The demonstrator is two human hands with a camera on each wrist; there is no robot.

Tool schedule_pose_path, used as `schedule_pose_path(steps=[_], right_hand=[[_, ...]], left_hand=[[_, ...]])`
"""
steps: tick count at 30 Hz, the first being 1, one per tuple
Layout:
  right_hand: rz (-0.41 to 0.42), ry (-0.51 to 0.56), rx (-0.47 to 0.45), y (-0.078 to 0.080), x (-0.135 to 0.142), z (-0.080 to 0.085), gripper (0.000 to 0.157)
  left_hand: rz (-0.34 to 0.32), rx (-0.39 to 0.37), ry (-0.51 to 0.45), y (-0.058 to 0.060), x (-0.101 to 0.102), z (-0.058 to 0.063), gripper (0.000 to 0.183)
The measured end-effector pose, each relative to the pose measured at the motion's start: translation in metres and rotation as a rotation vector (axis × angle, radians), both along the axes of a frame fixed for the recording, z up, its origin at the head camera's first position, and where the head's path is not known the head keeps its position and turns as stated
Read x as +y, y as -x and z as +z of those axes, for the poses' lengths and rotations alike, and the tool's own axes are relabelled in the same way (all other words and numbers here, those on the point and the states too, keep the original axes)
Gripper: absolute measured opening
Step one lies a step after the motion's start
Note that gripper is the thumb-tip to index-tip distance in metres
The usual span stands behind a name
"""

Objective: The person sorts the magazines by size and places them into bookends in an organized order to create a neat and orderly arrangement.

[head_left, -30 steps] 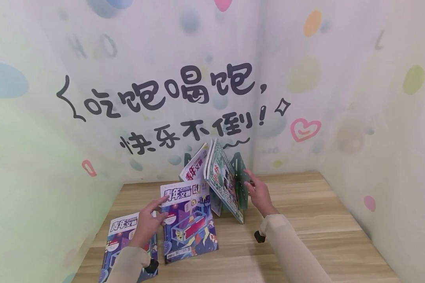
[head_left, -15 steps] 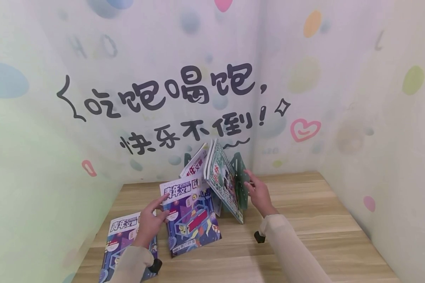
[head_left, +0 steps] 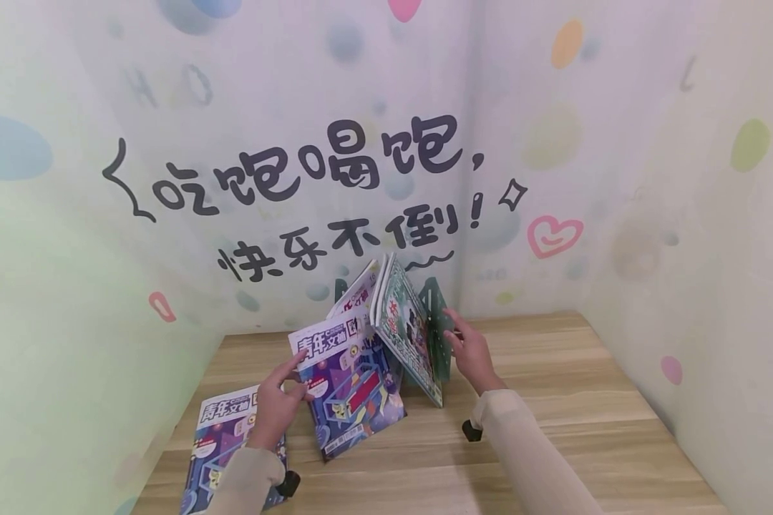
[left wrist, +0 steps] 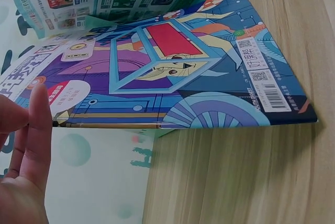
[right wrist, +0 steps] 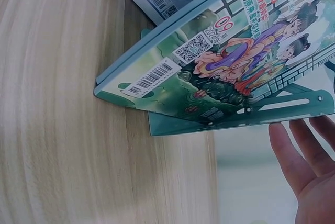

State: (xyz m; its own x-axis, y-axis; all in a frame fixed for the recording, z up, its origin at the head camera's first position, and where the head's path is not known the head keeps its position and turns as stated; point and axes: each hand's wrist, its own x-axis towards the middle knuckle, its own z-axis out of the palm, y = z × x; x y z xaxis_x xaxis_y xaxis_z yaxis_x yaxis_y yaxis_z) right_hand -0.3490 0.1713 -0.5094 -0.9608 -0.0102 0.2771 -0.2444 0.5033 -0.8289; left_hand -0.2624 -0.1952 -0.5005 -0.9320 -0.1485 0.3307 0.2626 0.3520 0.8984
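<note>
Our left hand (head_left: 278, 406) pinches the purple 青年文摘 magazine (head_left: 356, 393) by its left edge, likely steadying it beside the leaning green-covered magazine (head_left: 407, 325); our right hand (head_left: 474, 359) lays straight, slightly parted fingers against the green bookend (right wrist: 175, 125), apparently bracing it.

Purple-blue magazine (head_left: 356, 390), green bookend (head_left: 442, 361), wood-grained table (head_left: 554, 429)

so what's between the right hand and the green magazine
The green panel, between the right hand and the green magazine in the right wrist view.
</note>
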Motion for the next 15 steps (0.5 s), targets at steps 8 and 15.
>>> schedule_pose_path(steps=[8,15], right_hand=[[-0.007,-0.002,0.004,0.0008,-0.0003,-0.0017,0.048],[-0.013,-0.012,0.008,0.0007,-0.0005,-0.0020,0.048]], left_hand=[[-0.021,0.002,0.000,-0.0002,0.0001,0.0025,0.073],[-0.057,-0.015,0.003,0.0001,-0.0005,0.0025,0.072]])
